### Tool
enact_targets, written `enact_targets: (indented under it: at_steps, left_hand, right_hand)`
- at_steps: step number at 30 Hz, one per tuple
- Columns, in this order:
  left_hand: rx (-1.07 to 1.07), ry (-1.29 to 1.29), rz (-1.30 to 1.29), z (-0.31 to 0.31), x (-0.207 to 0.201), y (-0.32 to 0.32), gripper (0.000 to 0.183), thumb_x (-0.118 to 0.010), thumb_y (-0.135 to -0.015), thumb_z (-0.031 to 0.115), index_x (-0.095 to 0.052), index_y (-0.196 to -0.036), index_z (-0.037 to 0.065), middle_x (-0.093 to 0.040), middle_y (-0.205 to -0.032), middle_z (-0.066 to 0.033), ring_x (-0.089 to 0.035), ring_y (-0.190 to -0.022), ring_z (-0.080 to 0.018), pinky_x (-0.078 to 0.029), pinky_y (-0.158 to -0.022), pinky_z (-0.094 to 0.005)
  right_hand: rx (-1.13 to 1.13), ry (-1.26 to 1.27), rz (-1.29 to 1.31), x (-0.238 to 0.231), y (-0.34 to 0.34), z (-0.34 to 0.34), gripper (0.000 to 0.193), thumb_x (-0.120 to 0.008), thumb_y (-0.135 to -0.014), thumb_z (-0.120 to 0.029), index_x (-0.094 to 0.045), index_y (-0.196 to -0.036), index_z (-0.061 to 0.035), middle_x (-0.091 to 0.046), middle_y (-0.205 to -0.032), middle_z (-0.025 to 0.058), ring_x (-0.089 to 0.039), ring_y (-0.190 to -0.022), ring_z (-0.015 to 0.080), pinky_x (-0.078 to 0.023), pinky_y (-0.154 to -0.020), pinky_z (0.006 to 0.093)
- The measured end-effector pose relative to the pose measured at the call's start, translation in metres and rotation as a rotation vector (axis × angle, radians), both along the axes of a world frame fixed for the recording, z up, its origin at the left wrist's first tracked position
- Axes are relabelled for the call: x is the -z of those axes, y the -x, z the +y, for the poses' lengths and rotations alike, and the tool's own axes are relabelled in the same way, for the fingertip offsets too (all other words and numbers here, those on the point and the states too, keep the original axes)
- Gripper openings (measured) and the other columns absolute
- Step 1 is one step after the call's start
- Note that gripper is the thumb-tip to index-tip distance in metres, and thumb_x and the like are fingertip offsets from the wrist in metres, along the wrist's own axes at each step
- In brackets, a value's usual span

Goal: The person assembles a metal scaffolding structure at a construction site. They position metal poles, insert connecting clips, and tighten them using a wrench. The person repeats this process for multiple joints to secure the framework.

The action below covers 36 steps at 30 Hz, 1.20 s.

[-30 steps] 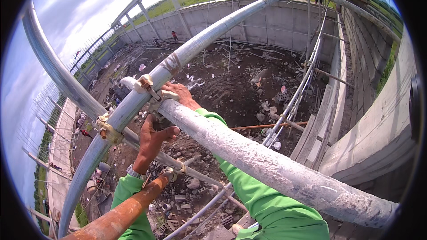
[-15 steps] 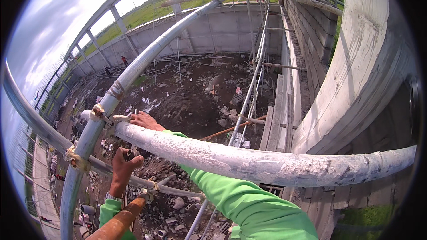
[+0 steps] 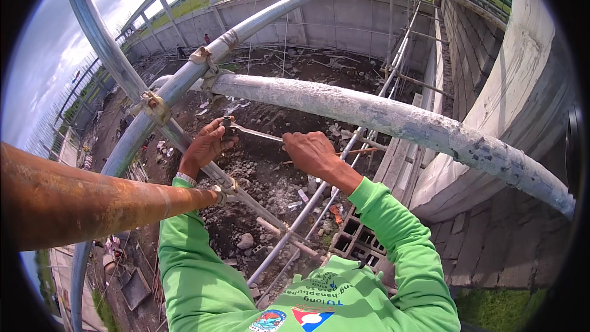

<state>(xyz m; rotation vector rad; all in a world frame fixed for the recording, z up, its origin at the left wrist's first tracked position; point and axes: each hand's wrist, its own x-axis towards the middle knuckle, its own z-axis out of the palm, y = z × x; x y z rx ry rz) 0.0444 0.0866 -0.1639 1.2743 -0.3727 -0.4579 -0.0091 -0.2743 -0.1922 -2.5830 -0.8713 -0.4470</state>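
Note:
A socket wrench with a dark round head and a slim metal handle spans my two hands. My left hand has its fingers closed round the head, beside a grey scaffold pipe. At the other end, my right hand grips the handle, its knuckles upward. Above them, a coupler joins the cement-crusted pipe to a long slanting pipe. Another coupler sits at a pipe crossing left of my left hand.
A rusty pipe runs in from the left, across my left forearm. Pale concrete curves down on the right, near a block wall. Far below lie rubble-strewn ground and hollow blocks.
My right hand has come away from behind the crusted pipe, near the coupler, and now holds the wrench handle. My left hand is still on the dark head. The view has shifted.

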Motion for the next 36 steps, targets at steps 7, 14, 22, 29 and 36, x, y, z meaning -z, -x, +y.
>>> enact_targets:
  at_steps: [7,14,22,29,36]
  left_hand:
    - [-0.01,0.134,-0.072,-0.013,-0.005,-0.008,0.049,-0.062,-0.112,0.02,-0.047,-0.154,-0.001,-0.063,-0.141,-0.0125,-0.065,-0.132,-0.0247,-0.056,-0.114,-0.0428]
    - [-0.081,0.213,-0.128,-0.005,-0.026,-0.025,0.042,-0.06,-0.112,0.016,-0.055,-0.15,-0.002,-0.064,-0.146,-0.0223,-0.064,-0.135,-0.03,-0.058,-0.112,-0.0429]
    - [-0.047,0.22,-0.098,-0.012,-0.028,-0.029,0.041,-0.059,-0.112,0.016,-0.055,-0.149,-0.002,-0.064,-0.146,-0.0224,-0.062,-0.138,-0.0306,-0.058,-0.111,-0.0432]
    - [0.002,0.142,-0.067,-0.011,-0.017,-0.025,0.04,-0.057,-0.113,0.016,-0.056,-0.148,-0.001,-0.066,-0.143,-0.0192,-0.065,-0.134,-0.0284,-0.057,-0.113,-0.0449]
    - [-0.045,0.201,-0.106,-0.007,-0.015,-0.022,0.045,-0.058,-0.111,0.014,-0.052,-0.153,-0.003,-0.061,-0.15,-0.023,-0.064,-0.136,-0.028,-0.053,-0.117,-0.0413]
  right_hand:
    - [0.26,0.103,-0.128,-0.079,0.063,0.048,0.014,-0.073,-0.09,-0.015,-0.08,-0.093,-0.0034,-0.078,-0.089,0.0095,-0.081,-0.084,0.024,-0.065,-0.067,0.0397]
    - [0.288,0.28,-0.166,-0.122,0.075,0.089,0.023,-0.075,-0.088,-0.012,-0.08,-0.104,0.0029,-0.074,-0.092,0.0129,-0.08,-0.083,0.0263,-0.063,-0.06,0.0379]
    - [0.423,0.393,-0.216,-0.124,0.095,0.107,0.026,-0.076,-0.088,-0.016,-0.08,-0.105,0.0027,-0.069,-0.094,0.0111,-0.076,-0.085,0.0247,-0.059,-0.058,0.0369]
    - [0.408,0.415,-0.151,-0.11,0.1,0.102,0.023,-0.076,-0.087,-0.015,-0.079,-0.101,0.0032,-0.066,-0.091,0.0083,-0.075,-0.083,0.0234,-0.055,-0.054,0.0354]
    - [0.401,0.421,-0.271,-0.111,0.1,0.1,0.02,-0.074,-0.088,-0.014,-0.079,-0.098,0.0028,-0.065,-0.088,0.0076,-0.074,-0.079,0.0224,-0.054,-0.051,0.0356]
